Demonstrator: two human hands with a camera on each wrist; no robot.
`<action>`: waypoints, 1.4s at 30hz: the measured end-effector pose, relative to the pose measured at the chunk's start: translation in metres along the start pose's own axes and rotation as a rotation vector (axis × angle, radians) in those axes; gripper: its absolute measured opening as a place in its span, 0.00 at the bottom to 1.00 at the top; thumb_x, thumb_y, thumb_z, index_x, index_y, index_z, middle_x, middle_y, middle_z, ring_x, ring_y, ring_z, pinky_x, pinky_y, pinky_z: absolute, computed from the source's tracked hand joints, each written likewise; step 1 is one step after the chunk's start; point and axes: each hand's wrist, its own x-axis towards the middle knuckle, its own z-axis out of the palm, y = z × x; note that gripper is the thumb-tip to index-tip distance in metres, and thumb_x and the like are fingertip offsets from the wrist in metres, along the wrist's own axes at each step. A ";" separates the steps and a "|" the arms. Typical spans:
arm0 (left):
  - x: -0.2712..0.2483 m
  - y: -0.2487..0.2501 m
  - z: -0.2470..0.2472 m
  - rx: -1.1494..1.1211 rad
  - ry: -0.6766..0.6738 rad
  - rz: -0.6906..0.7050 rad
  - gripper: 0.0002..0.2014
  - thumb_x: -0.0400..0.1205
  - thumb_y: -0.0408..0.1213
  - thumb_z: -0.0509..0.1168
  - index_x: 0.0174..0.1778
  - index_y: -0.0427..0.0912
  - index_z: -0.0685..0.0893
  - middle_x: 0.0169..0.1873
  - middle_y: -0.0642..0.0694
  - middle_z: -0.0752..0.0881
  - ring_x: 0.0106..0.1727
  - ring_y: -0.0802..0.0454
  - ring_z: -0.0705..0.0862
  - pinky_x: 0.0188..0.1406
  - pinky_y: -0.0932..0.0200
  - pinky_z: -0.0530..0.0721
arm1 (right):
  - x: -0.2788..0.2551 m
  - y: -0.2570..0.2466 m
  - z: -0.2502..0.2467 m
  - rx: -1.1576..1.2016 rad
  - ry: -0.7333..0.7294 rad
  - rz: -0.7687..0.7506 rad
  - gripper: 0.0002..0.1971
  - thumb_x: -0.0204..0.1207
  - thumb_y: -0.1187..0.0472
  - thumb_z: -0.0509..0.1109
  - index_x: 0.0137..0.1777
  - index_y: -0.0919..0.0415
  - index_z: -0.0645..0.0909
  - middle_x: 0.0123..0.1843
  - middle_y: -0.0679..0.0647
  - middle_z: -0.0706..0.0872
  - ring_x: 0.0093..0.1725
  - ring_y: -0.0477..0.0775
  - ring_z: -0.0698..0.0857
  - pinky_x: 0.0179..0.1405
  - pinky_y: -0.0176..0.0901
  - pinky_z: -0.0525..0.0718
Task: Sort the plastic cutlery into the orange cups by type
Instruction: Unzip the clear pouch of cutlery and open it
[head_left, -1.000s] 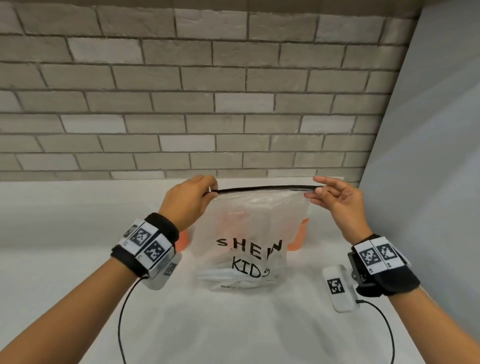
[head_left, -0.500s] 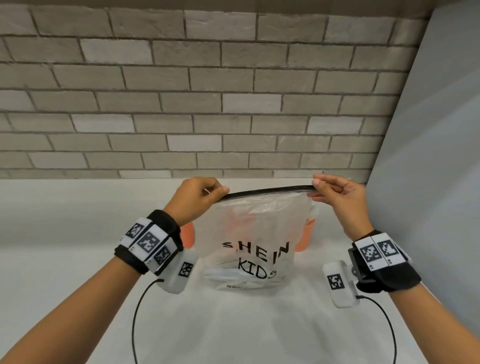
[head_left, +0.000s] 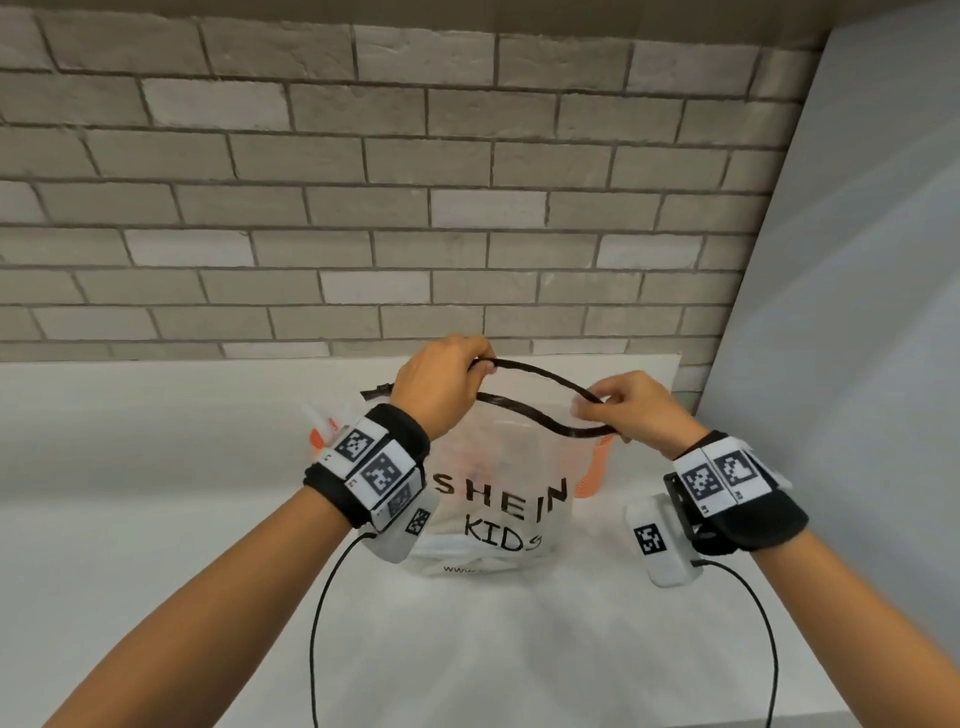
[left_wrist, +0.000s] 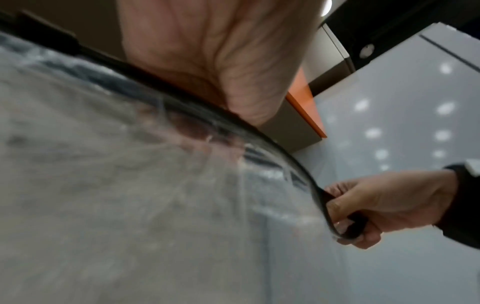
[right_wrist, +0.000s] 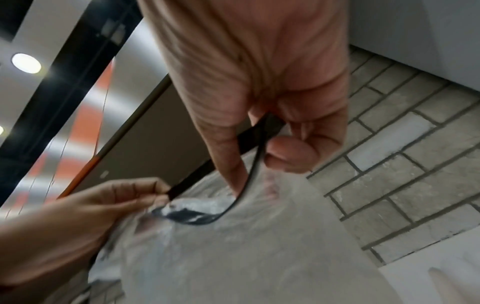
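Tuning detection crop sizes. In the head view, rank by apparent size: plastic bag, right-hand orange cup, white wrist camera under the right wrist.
1. plastic bag, clearly largest.
2 and 3. white wrist camera and orange cup: not ranked. The cup is mostly hidden behind the bag, and the camera sits nearer the lens.

The bag's black zip strip, shut before, now gapes open. The left hand and right hand have drawn closer together
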 end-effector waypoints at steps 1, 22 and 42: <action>-0.002 0.002 0.003 0.034 0.013 0.010 0.10 0.84 0.43 0.59 0.55 0.43 0.81 0.47 0.48 0.81 0.42 0.53 0.75 0.39 0.60 0.69 | 0.000 0.001 0.003 -0.049 -0.026 0.023 0.10 0.77 0.57 0.70 0.34 0.54 0.81 0.23 0.51 0.76 0.22 0.47 0.74 0.23 0.34 0.73; -0.045 -0.057 0.073 -1.262 -0.217 -1.177 0.09 0.81 0.23 0.56 0.49 0.26 0.82 0.34 0.32 0.87 0.31 0.40 0.87 0.21 0.57 0.85 | -0.025 0.065 0.081 0.175 -0.524 0.122 0.14 0.71 0.52 0.76 0.42 0.63 0.83 0.33 0.52 0.80 0.29 0.41 0.77 0.29 0.30 0.73; -0.093 -0.090 0.113 -1.365 -0.345 -1.266 0.06 0.84 0.35 0.60 0.49 0.36 0.79 0.46 0.36 0.83 0.47 0.40 0.83 0.34 0.48 0.89 | -0.018 0.096 0.098 0.675 -0.244 0.403 0.11 0.77 0.54 0.68 0.48 0.62 0.83 0.42 0.55 0.89 0.40 0.50 0.86 0.35 0.37 0.82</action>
